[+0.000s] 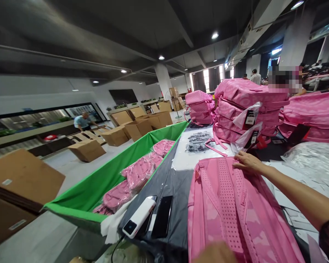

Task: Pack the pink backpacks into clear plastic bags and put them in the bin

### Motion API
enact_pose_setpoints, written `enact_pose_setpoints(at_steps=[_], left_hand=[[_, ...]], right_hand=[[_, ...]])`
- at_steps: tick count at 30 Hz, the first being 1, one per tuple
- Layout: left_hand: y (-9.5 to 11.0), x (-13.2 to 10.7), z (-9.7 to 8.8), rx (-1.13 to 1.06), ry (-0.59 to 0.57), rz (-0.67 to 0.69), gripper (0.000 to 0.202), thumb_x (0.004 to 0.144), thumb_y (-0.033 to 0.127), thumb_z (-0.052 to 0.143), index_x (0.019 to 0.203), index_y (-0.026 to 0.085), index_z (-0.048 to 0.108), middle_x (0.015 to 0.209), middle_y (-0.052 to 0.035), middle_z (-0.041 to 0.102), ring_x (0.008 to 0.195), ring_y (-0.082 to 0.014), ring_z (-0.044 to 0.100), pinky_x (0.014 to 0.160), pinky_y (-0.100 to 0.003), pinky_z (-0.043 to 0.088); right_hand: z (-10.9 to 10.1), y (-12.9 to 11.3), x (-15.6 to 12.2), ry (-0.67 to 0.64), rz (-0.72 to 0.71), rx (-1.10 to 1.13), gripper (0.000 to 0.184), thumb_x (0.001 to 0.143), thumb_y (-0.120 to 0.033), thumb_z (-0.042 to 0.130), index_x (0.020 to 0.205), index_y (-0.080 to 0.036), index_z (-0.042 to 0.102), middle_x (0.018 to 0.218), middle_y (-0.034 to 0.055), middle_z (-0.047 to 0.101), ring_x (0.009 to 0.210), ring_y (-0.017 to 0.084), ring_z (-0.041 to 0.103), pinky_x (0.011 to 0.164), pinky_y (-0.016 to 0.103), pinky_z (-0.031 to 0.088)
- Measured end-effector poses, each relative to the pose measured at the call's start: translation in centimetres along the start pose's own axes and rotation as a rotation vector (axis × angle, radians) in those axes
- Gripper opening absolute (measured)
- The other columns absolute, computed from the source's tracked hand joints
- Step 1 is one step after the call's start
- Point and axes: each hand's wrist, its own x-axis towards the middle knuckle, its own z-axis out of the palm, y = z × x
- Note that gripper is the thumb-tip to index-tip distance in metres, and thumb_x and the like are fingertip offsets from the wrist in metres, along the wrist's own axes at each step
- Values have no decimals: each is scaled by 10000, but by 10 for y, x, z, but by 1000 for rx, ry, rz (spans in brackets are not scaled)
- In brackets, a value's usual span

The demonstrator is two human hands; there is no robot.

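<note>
A pink backpack lies back-side up on the dark table in front of me, its straps facing up. My right hand rests on its far top edge, fingers bent and pressing on the fabric. Only a blurred sliver of my left hand shows at the bottom edge, at the backpack's near end; its fingers are hidden. A clear plastic bag with black print lies flat just beyond the backpack.
Stacks of pink backpacks with hang tags stand behind. A green fabric bin on the left holds bagged pink backpacks. A white power bank and a black phone lie near the table edge. Cardboard boxes and people stand farther off.
</note>
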Motion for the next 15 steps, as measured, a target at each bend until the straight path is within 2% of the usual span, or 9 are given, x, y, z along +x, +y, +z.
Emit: enact_pose_setpoints(at_steps=[1, 2, 4, 5, 6, 8, 10, 12, 15], left_hand=[[-17, 13, -14, 8, 77, -42, 347, 948, 447, 629, 1282, 360, 667, 1173, -72, 738, 1139, -283, 667, 984, -523, 526], [-36, 31, -29, 18, 165, -98, 416, 966, 460, 581, 1350, 310, 627, 1259, -118, 711, 1223, -312, 629, 1040, -556, 478], [-75, 75, -53, 78, 509, -394, 605, 897, 534, 644, 1408, 217, 568, 1422, -172, 623, 1348, -359, 548, 1112, -557, 415], [-93, 98, -62, 86, 593, -543, 744, 822, 567, 717, 1415, 154, 544, 1484, -226, 557, 1401, -406, 492, 1115, -564, 406], [-109, 120, -68, 62, 598, -629, 813, 767, 572, 767, 1393, 104, 542, 1492, -275, 531, 1411, -439, 474, 1106, -564, 411], [-129, 156, -71, 19, 564, -633, 810, 684, 523, 849, 1316, 93, 580, 1428, -284, 583, 1360, -430, 528, 1099, -525, 428], [-137, 175, -64, 0, 539, -559, 726, 655, 456, 885, 1251, 141, 613, 1349, -211, 654, 1287, -363, 594, 1102, -463, 440], [-137, 177, -48, 8, 572, -472, 650, 674, 410, 884, 1222, 184, 619, 1300, -145, 680, 1244, -315, 616, 1102, -440, 448], [-133, 157, -21, 49, 678, -327, 557, 769, 352, 831, 1254, 206, 599, 1326, -129, 656, 1297, -308, 575, 1123, -481, 440]], right_hand=[[7, 3, 1, 19, -4, -22, 587, 845, -758, 507, 1038, -228, 669, 1121, 148, 666, 1040, 312, 623, 930, 468, 487], [14, 5, 2, 33, -9, -38, 572, 867, -712, 510, 1138, -231, 661, 1241, 167, 643, 1159, 330, 595, 1002, 495, 461], [26, 5, 1, 54, -22, -60, 563, 902, -629, 502, 1293, -237, 603, 1390, 172, 591, 1310, 334, 530, 1103, 531, 400], [31, 4, -1, 63, -31, -65, 559, 913, -599, 494, 1333, -240, 577, 1414, 167, 584, 1335, 329, 520, 1130, 543, 379], [35, 3, -3, 73, -40, -70, 550, 924, -575, 482, 1352, -240, 561, 1414, 164, 590, 1338, 325, 524, 1142, 552, 371], [40, 2, -9, 105, -56, -71, 533, 939, -546, 454, 1355, -225, 544, 1378, 169, 610, 1300, 319, 558, 1121, 550, 406], [42, 1, -17, 163, -73, -12, 511, 938, -540, 462, 1323, -215, 545, 1309, 165, 638, 1221, 303, 608, 1057, 508, 479], [45, 2, -27, 229, -85, 87, 479, 920, -545, 514, 1272, -224, 559, 1230, 141, 664, 1140, 290, 643, 995, 474, 527], [52, -1, -45, 301, -110, 141, 458, 894, -537, 589, 1239, -236, 577, 1189, 125, 683, 1113, 302, 654, 993, 497, 525]])
